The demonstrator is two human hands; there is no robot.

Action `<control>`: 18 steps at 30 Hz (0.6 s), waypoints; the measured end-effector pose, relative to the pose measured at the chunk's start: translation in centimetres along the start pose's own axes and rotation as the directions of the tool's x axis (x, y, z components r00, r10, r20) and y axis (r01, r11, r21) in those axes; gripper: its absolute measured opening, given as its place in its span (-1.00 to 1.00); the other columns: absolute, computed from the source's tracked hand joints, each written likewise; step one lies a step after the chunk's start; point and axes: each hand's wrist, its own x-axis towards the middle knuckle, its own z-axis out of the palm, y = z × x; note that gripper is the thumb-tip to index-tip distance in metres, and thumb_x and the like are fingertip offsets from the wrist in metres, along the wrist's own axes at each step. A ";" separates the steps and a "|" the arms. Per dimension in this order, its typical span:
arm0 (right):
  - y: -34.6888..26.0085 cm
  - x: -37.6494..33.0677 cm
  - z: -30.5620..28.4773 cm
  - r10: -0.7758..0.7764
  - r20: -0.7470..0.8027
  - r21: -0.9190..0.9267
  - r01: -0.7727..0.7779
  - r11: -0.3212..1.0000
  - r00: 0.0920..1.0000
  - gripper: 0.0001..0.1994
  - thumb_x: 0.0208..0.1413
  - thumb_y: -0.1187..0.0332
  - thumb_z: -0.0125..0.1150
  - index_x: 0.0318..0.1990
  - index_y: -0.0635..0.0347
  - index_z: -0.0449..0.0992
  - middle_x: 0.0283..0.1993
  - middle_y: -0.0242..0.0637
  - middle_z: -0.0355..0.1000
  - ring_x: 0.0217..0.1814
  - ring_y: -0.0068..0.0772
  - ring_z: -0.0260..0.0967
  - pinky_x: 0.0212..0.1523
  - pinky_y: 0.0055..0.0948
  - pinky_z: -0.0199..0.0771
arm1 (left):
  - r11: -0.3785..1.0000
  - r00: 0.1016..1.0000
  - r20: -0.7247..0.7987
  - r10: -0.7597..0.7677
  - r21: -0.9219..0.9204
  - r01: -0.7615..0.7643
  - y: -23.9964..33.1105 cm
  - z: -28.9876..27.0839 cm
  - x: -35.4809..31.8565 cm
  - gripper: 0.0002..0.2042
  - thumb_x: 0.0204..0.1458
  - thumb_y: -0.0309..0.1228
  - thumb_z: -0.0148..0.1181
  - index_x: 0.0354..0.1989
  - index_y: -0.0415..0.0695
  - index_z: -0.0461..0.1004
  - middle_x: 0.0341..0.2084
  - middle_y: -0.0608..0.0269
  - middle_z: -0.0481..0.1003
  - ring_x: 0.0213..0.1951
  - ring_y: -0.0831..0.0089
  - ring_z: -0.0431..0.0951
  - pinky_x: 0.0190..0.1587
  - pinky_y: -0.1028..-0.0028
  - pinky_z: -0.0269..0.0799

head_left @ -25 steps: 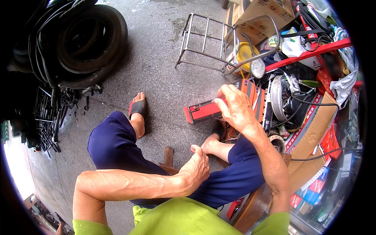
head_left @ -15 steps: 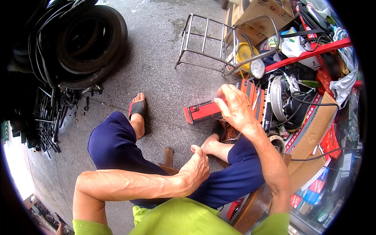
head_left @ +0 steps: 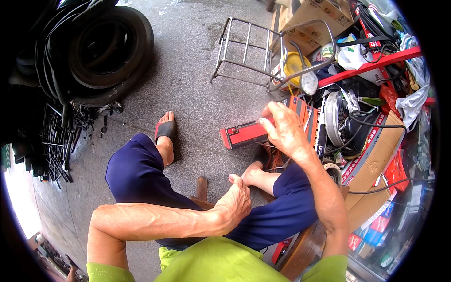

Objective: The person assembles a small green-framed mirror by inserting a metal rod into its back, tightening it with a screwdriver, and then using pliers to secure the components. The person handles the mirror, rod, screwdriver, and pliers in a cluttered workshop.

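I sit on a low wooden stool (head_left: 202,190) in dark blue trousers (head_left: 136,174). My left hand (head_left: 237,204) rests on my right thigh, fingers loosely bent and holding nothing. My right hand (head_left: 286,131) is raised with its back to the camera, fingers curled, just over the near edge of a red metal toolbox (head_left: 244,136) on the ground. The palm is hidden, so I cannot see whether it holds anything. My left foot in a black sandal (head_left: 165,129) is stretched forward. My bare right foot (head_left: 253,174) is tucked close to the toolbox.
A stack of tyres (head_left: 101,51) and a bundle of dark metal rods (head_left: 56,141) lie at the left. A metal wire rack (head_left: 256,54) stands ahead. Cardboard boxes (head_left: 319,19), a red bar (head_left: 371,66), cables and machine parts (head_left: 343,120) crowd the right side.
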 end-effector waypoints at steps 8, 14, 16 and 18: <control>1.1 0.6 -1.0 0.249 0.030 0.024 -0.250 0.968 0.968 -0.82 -0.05 0.39 0.23 -0.38 0.35 0.44 -0.41 0.05 0.46 -0.28 0.02 0.45 -0.21 -0.19 0.39 | 0.999 0.997 -0.066 -0.047 0.020 0.049 -0.1 0.4 -0.3 -0.71 0.06 -0.31 -0.09 -0.16 -0.14 0.50 -0.26 0.07 0.46 -0.15 0.11 0.45 -0.04 0.03 0.21; 2.8 0.5 -0.8 0.410 0.075 0.072 -0.415 0.907 0.909 -0.80 -0.06 0.36 0.24 -0.38 0.35 0.46 -0.44 0.02 0.47 -0.29 -0.05 0.47 -0.20 -0.23 0.41 | 0.998 0.997 -0.062 -0.044 0.044 0.047 -0.1 0.4 0.0 -0.74 0.05 -0.33 -0.08 -0.17 -0.08 0.49 -0.27 0.10 0.45 -0.15 0.10 0.45 -0.04 0.01 0.22; 3.4 0.7 -0.6 0.432 0.072 0.109 -0.437 0.893 0.899 -0.80 -0.06 0.35 0.24 -0.40 0.35 0.46 -0.47 0.01 0.46 -0.31 -0.07 0.48 -0.21 -0.23 0.42 | 0.998 0.999 -0.029 -0.042 0.049 0.043 -0.1 0.1 -0.1 -0.75 0.05 -0.34 -0.08 -0.16 -0.07 0.49 -0.27 0.10 0.45 -0.15 0.10 0.45 -0.04 0.01 0.22; 2.9 0.9 -1.3 0.544 0.143 0.155 -0.562 0.813 0.827 -0.78 -0.06 0.33 0.23 -0.39 0.35 0.46 -0.50 -0.01 0.46 -0.35 -0.07 0.48 -0.24 -0.23 0.43 | 0.998 0.998 -0.041 -0.043 0.037 0.044 -0.2 0.2 -0.2 -0.75 0.05 -0.34 -0.08 -0.17 -0.06 0.49 -0.27 0.10 0.45 -0.15 0.10 0.45 -0.04 0.01 0.22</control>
